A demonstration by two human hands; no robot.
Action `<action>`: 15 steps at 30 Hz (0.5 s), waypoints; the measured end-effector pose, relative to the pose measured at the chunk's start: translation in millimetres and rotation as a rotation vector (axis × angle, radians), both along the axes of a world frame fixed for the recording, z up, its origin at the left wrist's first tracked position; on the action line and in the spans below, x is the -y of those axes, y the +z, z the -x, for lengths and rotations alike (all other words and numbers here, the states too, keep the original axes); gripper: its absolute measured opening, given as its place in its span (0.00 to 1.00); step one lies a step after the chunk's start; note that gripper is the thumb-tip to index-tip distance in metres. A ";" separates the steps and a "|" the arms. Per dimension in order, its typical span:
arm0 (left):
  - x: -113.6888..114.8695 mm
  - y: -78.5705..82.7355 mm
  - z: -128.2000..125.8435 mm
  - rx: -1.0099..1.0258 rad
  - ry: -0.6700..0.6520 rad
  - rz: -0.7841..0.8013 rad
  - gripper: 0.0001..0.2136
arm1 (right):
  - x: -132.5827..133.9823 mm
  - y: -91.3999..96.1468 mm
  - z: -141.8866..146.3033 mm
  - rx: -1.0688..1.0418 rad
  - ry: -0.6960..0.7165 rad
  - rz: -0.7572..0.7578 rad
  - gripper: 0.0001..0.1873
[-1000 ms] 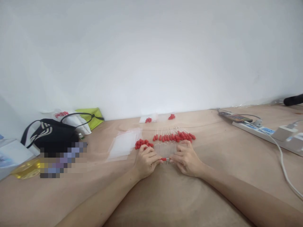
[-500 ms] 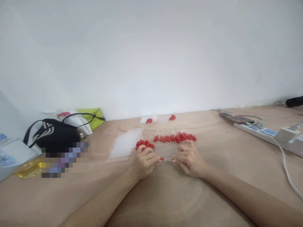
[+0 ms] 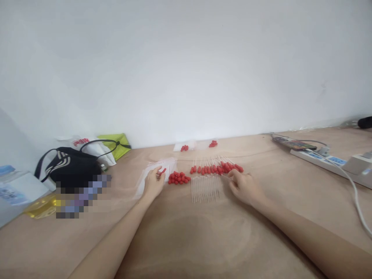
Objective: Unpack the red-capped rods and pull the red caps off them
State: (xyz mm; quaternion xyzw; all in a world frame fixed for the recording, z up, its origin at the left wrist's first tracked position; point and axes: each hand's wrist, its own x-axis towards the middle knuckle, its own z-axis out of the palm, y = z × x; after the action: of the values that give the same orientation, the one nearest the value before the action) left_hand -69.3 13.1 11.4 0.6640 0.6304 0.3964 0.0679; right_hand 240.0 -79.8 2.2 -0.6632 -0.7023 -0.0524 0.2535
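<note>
My left hand is over the stack of clear plastic bags, its fingers pinching a small red rubber bulb. To its right lies a heap of loose red rubber bulbs. My right hand pinches a thin clear glass dropper tube at the right end of a row of bare glass tubes. Behind that row, droppers fitted with red bulbs lie side by side, bulbs toward me and tubes toward the wall. Part of the held tube is hidden by my fingers.
Two bags with red bulbs lie near the wall. On the left are a black bag, a yellow-green bag and a bottle of yellow liquid. A power strip with a white cable and a phone are on the right.
My left hand has moved left and back, away from the glass tubes to the bags. My right hand has shifted slightly right and now shows a glass tube in its fingers.
</note>
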 end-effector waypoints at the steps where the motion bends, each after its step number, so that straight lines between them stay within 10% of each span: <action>1: -2.4 -1.2 0.2 0.000 -0.007 0.009 0.16 | 0.2 0.2 1.1 0.007 -0.008 0.001 0.08; 15: -3.9 2.8 -2.5 -0.054 -0.012 0.047 0.11 | 6.2 -2.9 22.8 -0.013 0.072 -0.078 0.14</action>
State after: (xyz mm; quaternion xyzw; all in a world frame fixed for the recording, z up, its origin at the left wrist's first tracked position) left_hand -66.8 17.1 14.2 0.6764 0.6371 0.3631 0.0686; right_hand 217.2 -86.0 -0.7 -0.6273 -0.7216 -0.0659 0.2855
